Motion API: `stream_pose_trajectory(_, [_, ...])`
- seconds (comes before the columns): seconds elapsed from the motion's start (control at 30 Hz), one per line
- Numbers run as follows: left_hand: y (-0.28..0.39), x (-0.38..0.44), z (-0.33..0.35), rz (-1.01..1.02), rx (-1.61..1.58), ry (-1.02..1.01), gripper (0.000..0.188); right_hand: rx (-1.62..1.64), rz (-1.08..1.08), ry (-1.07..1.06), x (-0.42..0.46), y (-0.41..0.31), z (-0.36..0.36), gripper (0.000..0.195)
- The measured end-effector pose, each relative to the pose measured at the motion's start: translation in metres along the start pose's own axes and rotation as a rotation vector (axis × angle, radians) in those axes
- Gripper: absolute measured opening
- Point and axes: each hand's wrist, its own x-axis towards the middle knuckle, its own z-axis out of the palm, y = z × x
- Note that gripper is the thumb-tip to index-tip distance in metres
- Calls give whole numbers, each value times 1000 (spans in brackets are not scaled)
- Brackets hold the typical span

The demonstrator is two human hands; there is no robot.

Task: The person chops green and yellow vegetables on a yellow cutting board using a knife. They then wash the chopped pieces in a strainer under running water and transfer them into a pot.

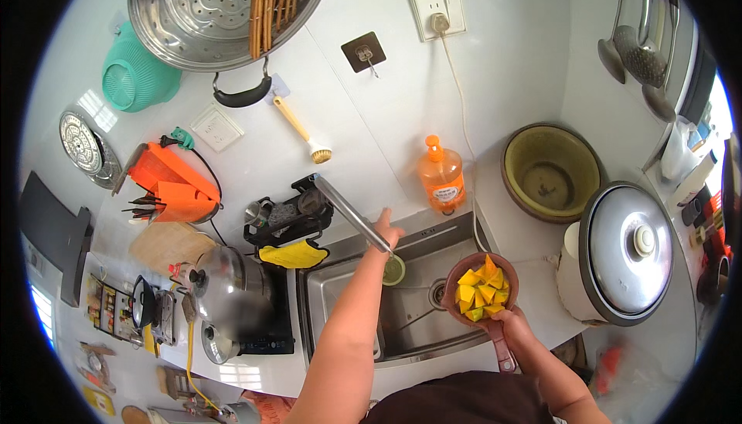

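Observation:
My right hand (515,325) grips a reddish-brown plastic scoop (451,296) where its handle meets the bowl. Chunks of orange-yellow pumpkin (486,289), some edged with green rind, fill the scoop above the right side of the steel sink (406,331). My left hand (389,230) reaches to the back of the sink, fingers apart, partly behind the end of the metal faucet spout (352,212). Whether it touches the faucet I cannot tell. Just beneath that hand is a round pale green object (394,270), partly hidden by my forearm.
An orange soap pump bottle (443,180) stands behind the sink. To the right are a brown-rimmed crock (550,172) and a lidded pot (629,250). A yellow cloth (294,254) hangs from a black rack (290,221). A steel pot (232,279) sits on a black cooktop (284,319) at left.

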Motion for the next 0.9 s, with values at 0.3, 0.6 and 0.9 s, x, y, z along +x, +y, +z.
stream_pose_trajectory(0.3, [-50, -83, 63, -390, -1280, -162, 31, 26, 37, 4, -9, 0, -9, 51])
stream_pose_trajectory(0.6, [-48, -137, 73, -449, -947, -18, 29, 3, 119, -1, 11, 23, 0, 47])
stream_pose_trajectory(0.9, [-125, -199, 53, -508, -728, 112, 16, 41, 444, -200, 84, 84, 8, 47])
